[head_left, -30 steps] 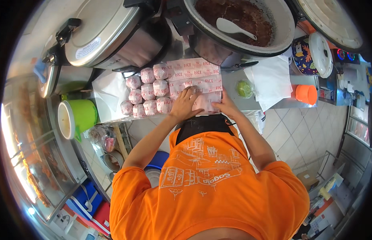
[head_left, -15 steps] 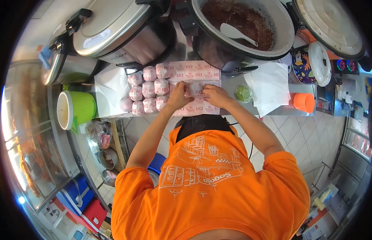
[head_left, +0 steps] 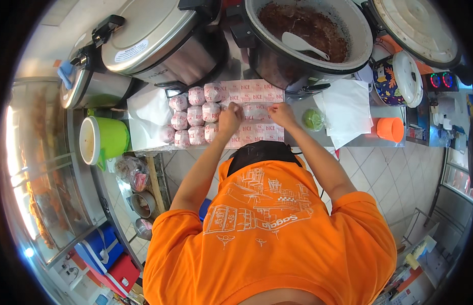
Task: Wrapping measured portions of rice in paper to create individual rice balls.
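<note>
My left hand (head_left: 230, 119) is closed in a pinch on the left end of a rolled piece of pink-printed wrapping paper (head_left: 255, 112). On its right end, my right hand (head_left: 282, 115) pinches too. What lies inside the roll is hidden. Flat sheets of the same printed paper (head_left: 251, 133) lie in front of the roll, and more printed paper (head_left: 251, 91) lies behind it. Just left of my left hand stand several round paper-wrapped bundles (head_left: 195, 113), set in rows on the metal counter.
Behind the paper stands an open cooker (head_left: 277, 76) with brown residue and a white paddle (head_left: 301, 44). A lidded cooker (head_left: 165, 51) is at its left. To the right are a green bundle (head_left: 312, 119), white sheets (head_left: 343, 109) and an orange cup (head_left: 389, 129). A green bucket (head_left: 114, 134) stands left.
My fingers lay over the middle of the paper before. Now my hands have drawn apart to its two ends, which they pinch. The whole view has shifted slightly.
</note>
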`<state>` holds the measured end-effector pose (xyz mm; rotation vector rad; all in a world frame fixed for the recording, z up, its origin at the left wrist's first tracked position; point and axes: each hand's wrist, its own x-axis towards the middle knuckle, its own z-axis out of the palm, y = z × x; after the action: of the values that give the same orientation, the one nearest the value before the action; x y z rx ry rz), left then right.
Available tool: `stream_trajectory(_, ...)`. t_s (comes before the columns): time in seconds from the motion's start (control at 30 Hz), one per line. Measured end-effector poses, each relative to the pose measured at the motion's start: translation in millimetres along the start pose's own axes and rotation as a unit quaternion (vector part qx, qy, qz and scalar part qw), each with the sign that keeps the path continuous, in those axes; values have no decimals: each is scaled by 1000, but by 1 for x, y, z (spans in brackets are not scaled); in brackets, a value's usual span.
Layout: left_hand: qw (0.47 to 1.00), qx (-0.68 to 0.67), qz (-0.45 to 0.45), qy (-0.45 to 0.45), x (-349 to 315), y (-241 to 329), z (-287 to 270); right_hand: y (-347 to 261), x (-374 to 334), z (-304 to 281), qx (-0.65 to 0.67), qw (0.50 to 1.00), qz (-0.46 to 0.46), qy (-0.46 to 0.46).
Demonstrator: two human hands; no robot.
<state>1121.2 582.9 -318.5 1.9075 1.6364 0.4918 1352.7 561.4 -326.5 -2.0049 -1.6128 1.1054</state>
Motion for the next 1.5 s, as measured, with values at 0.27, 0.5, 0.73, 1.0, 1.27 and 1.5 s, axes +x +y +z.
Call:
stream_trajectory(0.27, 988, 95, 113, 47, -9, 8, 2, -22, -24, 9, -139, 970, -168, 112)
stream_trajectory(0.5, 960, 145, 231, 55, -34, 18, -30, -38, -52, -8, -322, 894, -294, 106)
stream_trajectory(0.73, 943, 133, 295, -78, -8, -11, -27, -17, -30, -6, -180, 962, -199, -55)
stream_trajectory(1.0, 969, 109, 217, -40, -6, -9, -9, -8, -20, 6, -131, 975, -176, 38)
stream_trajectory(1.27, 995, -94, -17, -6, -13, 2, 1, -19, -15, 7, -82, 991, -99, 50)
stream_trajectory(1.5, 981, 77, 170, 44, 1, 11, -11, -27, -1, -1, -209, 951, -187, 132)
